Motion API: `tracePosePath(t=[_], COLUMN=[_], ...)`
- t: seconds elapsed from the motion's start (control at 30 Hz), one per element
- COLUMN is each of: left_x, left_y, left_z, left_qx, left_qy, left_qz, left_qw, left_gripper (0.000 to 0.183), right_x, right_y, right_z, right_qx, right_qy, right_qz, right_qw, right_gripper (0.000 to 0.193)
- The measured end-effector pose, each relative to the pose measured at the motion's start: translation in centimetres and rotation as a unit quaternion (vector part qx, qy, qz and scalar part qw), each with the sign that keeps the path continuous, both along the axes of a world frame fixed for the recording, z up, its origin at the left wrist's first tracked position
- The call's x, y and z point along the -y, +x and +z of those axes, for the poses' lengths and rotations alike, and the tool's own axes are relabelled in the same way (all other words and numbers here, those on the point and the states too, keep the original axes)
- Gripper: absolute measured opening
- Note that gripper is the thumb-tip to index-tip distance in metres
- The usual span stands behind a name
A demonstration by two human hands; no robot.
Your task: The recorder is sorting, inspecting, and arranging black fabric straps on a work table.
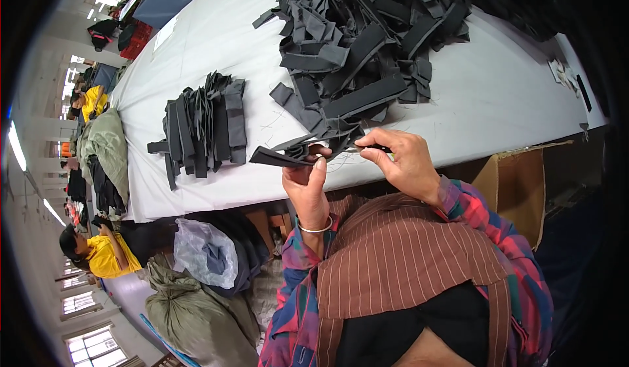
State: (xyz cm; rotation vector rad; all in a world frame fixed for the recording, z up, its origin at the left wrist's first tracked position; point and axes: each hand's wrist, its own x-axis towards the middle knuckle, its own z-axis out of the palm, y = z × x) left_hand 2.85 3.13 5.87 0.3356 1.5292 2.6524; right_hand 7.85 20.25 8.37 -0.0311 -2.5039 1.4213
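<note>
My left hand (pixel 306 182) and my right hand (pixel 401 158) pinch the two ends of a dark grey fabric strip (pixel 288 157) at the near edge of a white table (pixel 196 59). The left thumb presses on the strip's folded left end. The right fingers grip its other end near the big loose pile of dark fabric strips (pixel 363 46) that lies just beyond. A neater stack of similar strips (pixel 203 128) rests on the table to the left of my hands. A metal bangle circles my left wrist.
A cardboard box (pixel 517 183) stands under the table's edge on the right. Stuffed bags (pixel 203 295) and a plastic bag (pixel 206 252) lie on the floor at left. A person in a yellow shirt (pixel 108 252) sits at far left; another (pixel 92 101) is farther back.
</note>
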Motion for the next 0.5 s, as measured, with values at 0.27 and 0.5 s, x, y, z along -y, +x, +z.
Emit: tracePosePath(t=[0.27,0.5], left_x=[0.06,0.11], left_y=[0.16,0.06], left_z=[-0.33,-0.3], left_qx=[-0.033,-0.052], left_qy=[-0.068,-0.091], left_qz=[0.013,0.015], left_qw=[0.997,0.994], left_gripper=[0.036,0.038], right_x=[0.28,0.33], right_y=[-0.68,-0.96], right_z=[-0.54,-0.54], right_qx=[-0.088,-0.115], right_qy=[0.067,0.107], right_qz=[-0.034,-0.033], right_qw=[0.993,0.987], right_gripper=[0.011,0.011])
